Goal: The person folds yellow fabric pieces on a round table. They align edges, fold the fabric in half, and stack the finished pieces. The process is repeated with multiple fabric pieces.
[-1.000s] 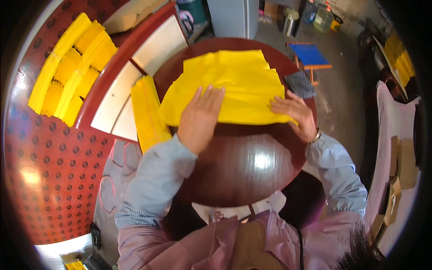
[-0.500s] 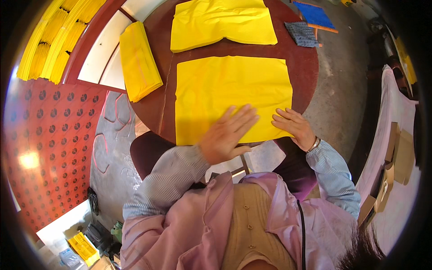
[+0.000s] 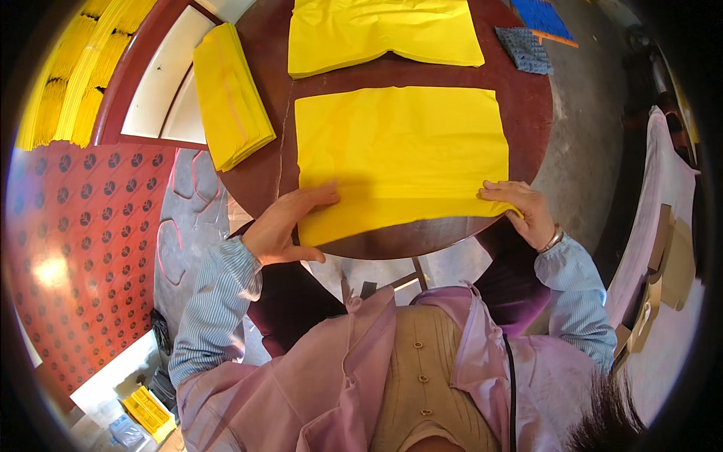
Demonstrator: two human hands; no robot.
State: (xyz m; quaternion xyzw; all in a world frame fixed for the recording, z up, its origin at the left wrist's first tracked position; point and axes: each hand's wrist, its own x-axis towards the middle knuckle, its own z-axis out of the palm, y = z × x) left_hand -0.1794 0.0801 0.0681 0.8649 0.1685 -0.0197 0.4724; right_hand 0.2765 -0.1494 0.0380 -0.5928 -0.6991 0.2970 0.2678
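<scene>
A flat yellow sheet (image 3: 403, 143), cloth or thin plastic, lies on the round dark red table (image 3: 407, 235) in front of me. My right hand (image 3: 527, 211) pinches its near right corner, fingers on top and thumb beneath, so the corner curls up. At the near left corner, my left hand (image 3: 280, 228) rests its fingertips on the sheet, with the thumb stretched out apart below the edge. A crease runs along the sheet's near side between both hands.
Beyond the sheet lies a yellow stack (image 3: 384, 34); a folded yellow bundle (image 3: 232, 98) sits at the table's left. A grey-blue cloth (image 3: 523, 50) lies at the right rim, near a blue-topped stool (image 3: 546, 19). Yellow stacks (image 3: 79, 68) fill the far left.
My left hand has moved left from the sheet's middle to its near left corner. My right hand has shifted right and closed on the near right corner, lifting it slightly.
</scene>
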